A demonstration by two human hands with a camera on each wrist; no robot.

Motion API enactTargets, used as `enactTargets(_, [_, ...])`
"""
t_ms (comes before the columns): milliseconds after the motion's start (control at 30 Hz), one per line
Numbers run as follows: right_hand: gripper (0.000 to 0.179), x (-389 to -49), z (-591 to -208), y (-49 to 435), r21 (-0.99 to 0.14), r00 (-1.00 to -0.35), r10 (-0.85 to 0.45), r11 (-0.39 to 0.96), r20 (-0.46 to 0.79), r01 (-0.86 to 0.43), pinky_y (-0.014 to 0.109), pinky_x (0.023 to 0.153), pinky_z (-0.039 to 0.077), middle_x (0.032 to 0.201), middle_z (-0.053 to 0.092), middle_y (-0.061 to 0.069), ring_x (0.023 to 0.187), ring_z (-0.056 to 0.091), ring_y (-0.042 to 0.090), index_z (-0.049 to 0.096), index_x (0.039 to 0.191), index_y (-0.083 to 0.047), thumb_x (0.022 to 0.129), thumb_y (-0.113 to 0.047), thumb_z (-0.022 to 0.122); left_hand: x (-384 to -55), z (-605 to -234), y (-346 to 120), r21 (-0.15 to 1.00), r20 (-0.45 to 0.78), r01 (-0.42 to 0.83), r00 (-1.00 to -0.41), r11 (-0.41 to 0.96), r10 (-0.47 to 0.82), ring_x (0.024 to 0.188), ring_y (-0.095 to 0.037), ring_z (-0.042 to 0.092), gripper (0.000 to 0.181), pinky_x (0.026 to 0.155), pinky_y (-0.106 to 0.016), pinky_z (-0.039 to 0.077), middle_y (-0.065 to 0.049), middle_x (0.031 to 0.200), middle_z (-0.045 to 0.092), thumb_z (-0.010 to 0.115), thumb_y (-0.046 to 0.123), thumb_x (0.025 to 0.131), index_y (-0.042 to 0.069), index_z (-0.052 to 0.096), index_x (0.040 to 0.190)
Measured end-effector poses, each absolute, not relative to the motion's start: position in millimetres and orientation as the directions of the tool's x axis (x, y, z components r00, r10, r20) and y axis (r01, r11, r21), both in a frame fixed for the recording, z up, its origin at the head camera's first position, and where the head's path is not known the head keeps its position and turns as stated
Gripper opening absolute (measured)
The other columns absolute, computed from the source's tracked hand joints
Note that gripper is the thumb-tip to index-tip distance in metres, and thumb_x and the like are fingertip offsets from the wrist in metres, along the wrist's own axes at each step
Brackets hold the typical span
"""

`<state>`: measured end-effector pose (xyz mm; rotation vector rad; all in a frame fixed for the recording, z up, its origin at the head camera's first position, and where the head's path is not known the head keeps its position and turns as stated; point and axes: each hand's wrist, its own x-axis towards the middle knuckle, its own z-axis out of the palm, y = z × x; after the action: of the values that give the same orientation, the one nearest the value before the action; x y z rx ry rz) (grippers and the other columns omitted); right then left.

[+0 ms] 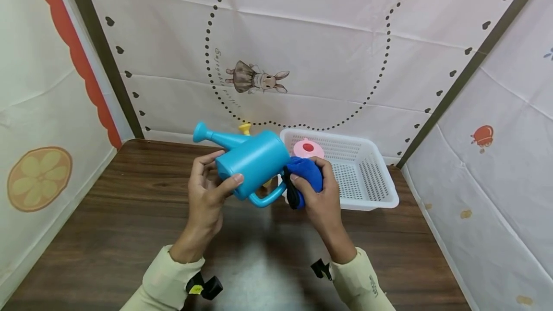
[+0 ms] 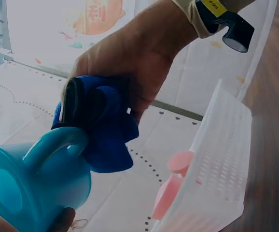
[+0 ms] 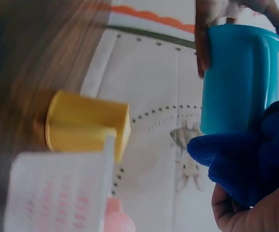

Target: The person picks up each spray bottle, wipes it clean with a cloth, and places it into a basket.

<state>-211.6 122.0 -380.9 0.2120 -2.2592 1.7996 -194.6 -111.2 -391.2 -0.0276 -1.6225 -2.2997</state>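
Observation:
A light-blue watering can (image 1: 257,160) is held up over the table, tipped on its side with its spout to the left. My left hand (image 1: 205,200) grips it near the base, thumb on the side of the body. In my right hand (image 1: 323,200) is a bunched blue cloth (image 1: 308,173) with a black strip, pressed up against the can's handle end. The left wrist view shows the cloth (image 2: 108,130) right beside the looped handle (image 2: 55,142). Part of the cloth is hidden inside the right hand's grip.
A white perforated basket (image 1: 390,200) stands behind the right hand, holding a pink item (image 1: 318,151) with a red spot. Left of the basket is a yellow vessel (image 3: 81,121), mostly hidden behind the can in the head view. Printed cloth walls (image 1: 328,61) enclose the wooden table (image 1: 129,234).

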Motion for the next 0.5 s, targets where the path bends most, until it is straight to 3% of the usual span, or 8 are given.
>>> enactTargets(300, [0.049, -218.4, -388.7, 123.3, -0.989, -0.988, 0.071, -0.043, 0.139, -0.142, 0.053, 0.114, 0.056, 0.156, 0.057, 0.015, 0.140, 0.056, 0.033, 0.055, 0.151, -0.007, 0.107, -0.020, 0.072, -197.3, -398.0, -98.0, 0.900, 0.227, 0.301, -0.941, -0.317, -0.250, 0.133, -0.036, 0.060, 0.073, 0.098, -0.033, 0.065, -0.011, 0.152, 0.046, 0.074, -0.002, 0.088, 0.014, 0.046, 0.154])
enactTargets(500, [0.050, -216.7, -395.0, 119.9, -0.987, -0.993, 0.068, -0.122, 0.100, -0.107, 0.043, 0.111, 0.057, 0.156, 0.056, 0.016, 0.139, 0.056, 0.031, 0.052, 0.154, -0.006, 0.109, -0.021, 0.069, -200.7, -401.6, -92.1, 0.907, 0.210, 0.295, -0.935, -0.301, -0.285, 0.137, -0.035, 0.055, 0.082, 0.096, -0.034, 0.065, -0.010, 0.155, 0.047, 0.080, -0.008, 0.083, 0.016, 0.042, 0.152])
